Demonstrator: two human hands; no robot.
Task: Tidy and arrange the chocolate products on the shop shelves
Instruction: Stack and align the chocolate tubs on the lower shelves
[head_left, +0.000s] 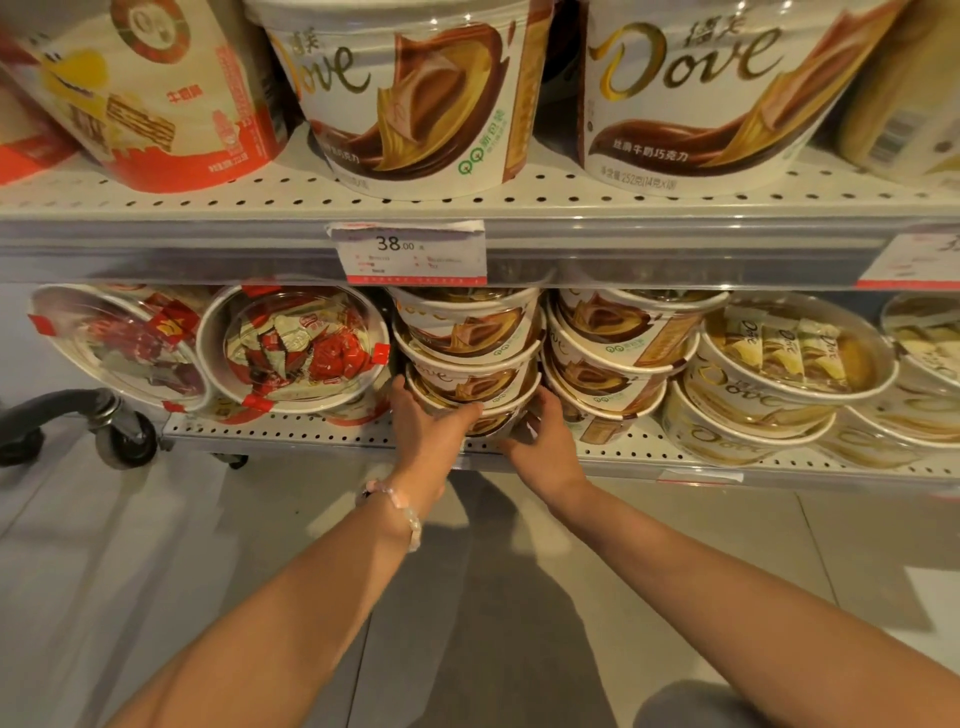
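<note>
1. Your left hand (426, 431) grips the left side of the bottom Dove tub (483, 415) in the middle stack, thumb reaching across the tub's front and fingers curled behind its side.
2. Your right hand (545, 441) holds the same tub from the right, fingers wrapped round its lower right edge. How far they close behind it you cannot tell.
3. That tub sits on the lower shelf (291, 431), at the bottom of a stack (467, 338) of three brown-and-white Dove tubs, directly below the price label (410, 252) reading 38.00.
4. Just to the right stands a second stack (618, 353) of the same brown tubs, leaning slightly and touching the first.
5. Further right, gold-coloured Dove tubs (779, 374) lie tipped forward, their clear lids facing you.
6. To the left of your hands, two tubs with red wrappers (296, 348) are tilted up on edge, lids toward you, beside the middle stack.
7. On the upper shelf (519, 205) two large Dove buckets (691, 93) stand upright, with an orange-and-white bucket (156, 104) at the left.
8. A beaded bracelet (400, 506) circles your left wrist.
9. A caster wheel (124, 436) rests on the floor at the far left, near the shelf's end.
</note>
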